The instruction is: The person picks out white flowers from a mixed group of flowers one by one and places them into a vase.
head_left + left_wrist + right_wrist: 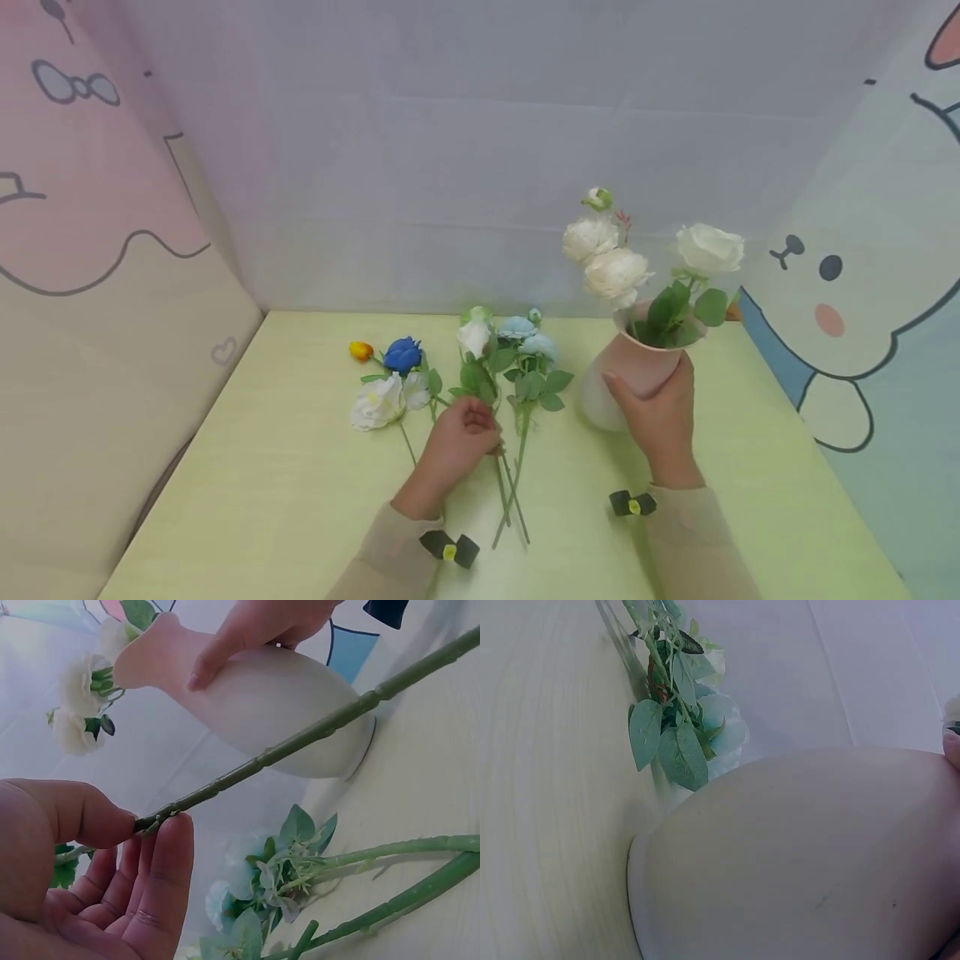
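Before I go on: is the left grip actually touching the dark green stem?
Touching. The left wrist view shows it plainly: in the left grip, the dark green stem is pinched between thumb and forefinger.

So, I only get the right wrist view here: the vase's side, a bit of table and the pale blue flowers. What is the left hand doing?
Observer: The left hand pinches a green stem between thumb and fingers.
Operator: And the top end, which I can't see?
Observer: White flowers and green leaves stand in the mouth of the vase.
Operator: Any stronger colours lying about?
Observer: Yes, a deep blue flower lies on the table, near an orange-yellow bud.
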A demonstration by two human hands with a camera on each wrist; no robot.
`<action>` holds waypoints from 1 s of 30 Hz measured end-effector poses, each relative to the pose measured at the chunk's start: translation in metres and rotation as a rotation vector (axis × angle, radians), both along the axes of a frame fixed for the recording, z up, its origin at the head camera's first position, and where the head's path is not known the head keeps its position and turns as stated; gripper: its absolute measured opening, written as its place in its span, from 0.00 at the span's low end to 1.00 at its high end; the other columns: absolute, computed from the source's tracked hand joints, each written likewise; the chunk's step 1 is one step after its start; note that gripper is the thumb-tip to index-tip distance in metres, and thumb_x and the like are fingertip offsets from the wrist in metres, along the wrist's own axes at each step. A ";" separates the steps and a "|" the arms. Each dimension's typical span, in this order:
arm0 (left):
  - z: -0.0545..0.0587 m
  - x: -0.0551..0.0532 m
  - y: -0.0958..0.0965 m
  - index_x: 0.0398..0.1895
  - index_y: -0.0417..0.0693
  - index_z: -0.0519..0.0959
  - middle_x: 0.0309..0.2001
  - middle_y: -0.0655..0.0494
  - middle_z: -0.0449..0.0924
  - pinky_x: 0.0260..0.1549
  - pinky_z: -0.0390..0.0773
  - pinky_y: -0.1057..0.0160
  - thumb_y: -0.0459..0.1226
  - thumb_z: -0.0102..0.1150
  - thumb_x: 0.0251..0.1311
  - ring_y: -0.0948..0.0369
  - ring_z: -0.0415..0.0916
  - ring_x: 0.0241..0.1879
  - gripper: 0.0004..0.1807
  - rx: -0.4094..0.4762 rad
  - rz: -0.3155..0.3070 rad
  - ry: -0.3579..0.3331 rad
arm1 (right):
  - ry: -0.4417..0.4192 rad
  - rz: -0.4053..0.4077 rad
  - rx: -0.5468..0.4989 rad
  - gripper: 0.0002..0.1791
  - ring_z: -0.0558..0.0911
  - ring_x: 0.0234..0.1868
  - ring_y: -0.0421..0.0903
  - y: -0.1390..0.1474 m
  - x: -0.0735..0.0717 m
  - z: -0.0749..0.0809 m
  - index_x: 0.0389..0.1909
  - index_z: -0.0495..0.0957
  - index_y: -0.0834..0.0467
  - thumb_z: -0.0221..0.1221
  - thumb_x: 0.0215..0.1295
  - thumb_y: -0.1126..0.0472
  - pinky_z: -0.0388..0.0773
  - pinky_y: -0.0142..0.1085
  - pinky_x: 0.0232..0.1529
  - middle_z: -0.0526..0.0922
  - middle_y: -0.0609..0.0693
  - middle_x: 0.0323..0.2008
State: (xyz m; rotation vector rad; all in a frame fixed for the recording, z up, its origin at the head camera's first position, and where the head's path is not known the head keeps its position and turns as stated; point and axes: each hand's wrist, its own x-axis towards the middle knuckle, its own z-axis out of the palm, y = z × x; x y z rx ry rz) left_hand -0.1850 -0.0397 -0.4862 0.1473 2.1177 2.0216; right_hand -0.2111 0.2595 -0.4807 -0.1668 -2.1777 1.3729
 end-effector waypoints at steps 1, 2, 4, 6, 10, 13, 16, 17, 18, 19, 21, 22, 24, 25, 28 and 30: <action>0.001 0.001 0.000 0.54 0.28 0.70 0.45 0.42 0.77 0.39 0.86 0.58 0.25 0.62 0.59 0.56 0.80 0.39 0.20 0.019 0.000 0.006 | -0.003 -0.001 -0.001 0.59 0.70 0.62 0.52 -0.001 0.000 0.001 0.78 0.54 0.57 0.80 0.51 0.52 0.66 0.54 0.62 0.67 0.56 0.68; 0.002 0.002 0.000 0.54 0.28 0.70 0.45 0.42 0.77 0.39 0.86 0.57 0.25 0.62 0.60 0.56 0.80 0.38 0.20 0.036 0.001 0.011 | -0.003 -0.002 0.001 0.59 0.70 0.62 0.52 -0.001 0.000 0.000 0.78 0.54 0.58 0.80 0.51 0.52 0.66 0.54 0.62 0.67 0.56 0.68; 0.003 0.003 0.000 0.54 0.28 0.69 0.44 0.41 0.77 0.40 0.86 0.57 0.25 0.60 0.63 0.56 0.81 0.38 0.18 0.069 0.005 0.017 | -0.004 -0.003 0.002 0.59 0.70 0.62 0.52 -0.001 0.001 0.001 0.78 0.54 0.58 0.79 0.51 0.52 0.66 0.54 0.62 0.67 0.57 0.68; 0.003 0.003 0.000 0.53 0.30 0.70 0.43 0.42 0.77 0.40 0.86 0.56 0.25 0.60 0.64 0.55 0.82 0.38 0.16 0.092 0.016 0.029 | -0.004 -0.004 0.003 0.59 0.70 0.62 0.52 -0.001 0.001 0.002 0.77 0.54 0.59 0.79 0.51 0.52 0.66 0.54 0.62 0.67 0.57 0.68; 0.003 0.002 0.000 0.54 0.33 0.72 0.42 0.43 0.78 0.39 0.87 0.56 0.26 0.60 0.66 0.54 0.83 0.38 0.15 0.115 0.044 0.078 | -0.005 -0.005 0.006 0.59 0.70 0.62 0.52 -0.001 0.001 0.002 0.77 0.54 0.59 0.79 0.51 0.52 0.66 0.54 0.62 0.67 0.57 0.68; 0.007 0.004 0.000 0.54 0.35 0.72 0.41 0.43 0.78 0.40 0.87 0.56 0.26 0.61 0.66 0.53 0.84 0.38 0.15 0.149 0.062 0.117 | -0.006 -0.004 0.009 0.59 0.70 0.62 0.53 -0.001 0.001 0.002 0.78 0.53 0.59 0.79 0.51 0.52 0.66 0.55 0.62 0.66 0.57 0.68; 0.011 0.005 0.000 0.53 0.35 0.73 0.41 0.42 0.79 0.41 0.87 0.56 0.25 0.60 0.67 0.53 0.84 0.38 0.14 0.189 0.081 0.141 | -0.004 -0.004 0.010 0.58 0.70 0.62 0.53 -0.001 0.002 0.003 0.77 0.53 0.60 0.79 0.51 0.52 0.66 0.55 0.62 0.66 0.58 0.68; 0.013 0.006 0.000 0.53 0.35 0.73 0.41 0.42 0.79 0.41 0.87 0.55 0.26 0.60 0.68 0.53 0.85 0.38 0.13 0.205 0.090 0.143 | -0.003 -0.003 0.008 0.58 0.70 0.62 0.53 -0.001 0.001 0.003 0.77 0.54 0.60 0.79 0.51 0.52 0.66 0.55 0.62 0.66 0.58 0.68; 0.015 0.007 0.000 0.52 0.34 0.73 0.41 0.42 0.79 0.41 0.87 0.55 0.26 0.60 0.68 0.53 0.85 0.39 0.12 0.220 0.099 0.146 | -0.002 -0.004 0.009 0.58 0.70 0.62 0.53 -0.001 0.001 0.003 0.77 0.54 0.60 0.79 0.51 0.53 0.66 0.55 0.61 0.66 0.58 0.68; 0.016 0.008 0.001 0.51 0.33 0.73 0.41 0.42 0.79 0.42 0.87 0.55 0.26 0.60 0.69 0.53 0.85 0.39 0.11 0.236 0.109 0.145 | -0.001 -0.004 0.008 0.58 0.70 0.62 0.53 -0.001 0.001 0.003 0.77 0.54 0.60 0.79 0.51 0.53 0.66 0.55 0.61 0.67 0.58 0.68; 0.019 0.009 0.001 0.50 0.32 0.72 0.41 0.42 0.79 0.41 0.87 0.54 0.26 0.61 0.69 0.53 0.85 0.39 0.11 0.266 0.133 0.142 | -0.001 -0.004 0.003 0.58 0.70 0.62 0.53 0.000 0.001 0.002 0.77 0.54 0.60 0.79 0.51 0.53 0.66 0.54 0.62 0.67 0.57 0.68; 0.020 0.009 0.001 0.49 0.32 0.72 0.42 0.42 0.79 0.41 0.87 0.54 0.26 0.61 0.69 0.53 0.85 0.39 0.11 0.283 0.145 0.142 | -0.003 -0.005 0.004 0.58 0.70 0.62 0.52 0.000 0.001 0.002 0.77 0.54 0.60 0.79 0.51 0.53 0.67 0.54 0.62 0.67 0.57 0.68; 0.022 0.009 0.000 0.47 0.31 0.71 0.41 0.41 0.79 0.41 0.87 0.52 0.25 0.61 0.68 0.52 0.85 0.38 0.11 0.310 0.168 0.142 | -0.008 -0.005 0.001 0.58 0.70 0.62 0.52 0.000 0.001 0.002 0.77 0.54 0.60 0.79 0.51 0.53 0.66 0.54 0.62 0.67 0.57 0.68; 0.023 0.009 0.000 0.46 0.31 0.71 0.41 0.40 0.80 0.41 0.87 0.52 0.25 0.61 0.67 0.52 0.85 0.38 0.10 0.318 0.181 0.141 | -0.011 -0.004 -0.002 0.58 0.70 0.62 0.52 0.000 0.001 0.002 0.77 0.54 0.60 0.79 0.51 0.52 0.67 0.54 0.62 0.67 0.57 0.68; 0.025 0.010 -0.002 0.44 0.32 0.71 0.40 0.38 0.80 0.40 0.87 0.52 0.24 0.60 0.67 0.52 0.85 0.37 0.08 0.334 0.208 0.148 | -0.016 -0.004 -0.003 0.58 0.70 0.62 0.52 0.000 0.001 0.002 0.77 0.54 0.60 0.79 0.51 0.52 0.66 0.54 0.62 0.67 0.57 0.67; 0.027 0.011 -0.004 0.44 0.34 0.71 0.40 0.38 0.80 0.40 0.87 0.51 0.24 0.59 0.67 0.52 0.85 0.36 0.08 0.348 0.224 0.155 | -0.017 -0.003 -0.003 0.58 0.70 0.62 0.52 -0.001 0.001 0.002 0.77 0.54 0.59 0.79 0.51 0.52 0.67 0.54 0.62 0.67 0.57 0.67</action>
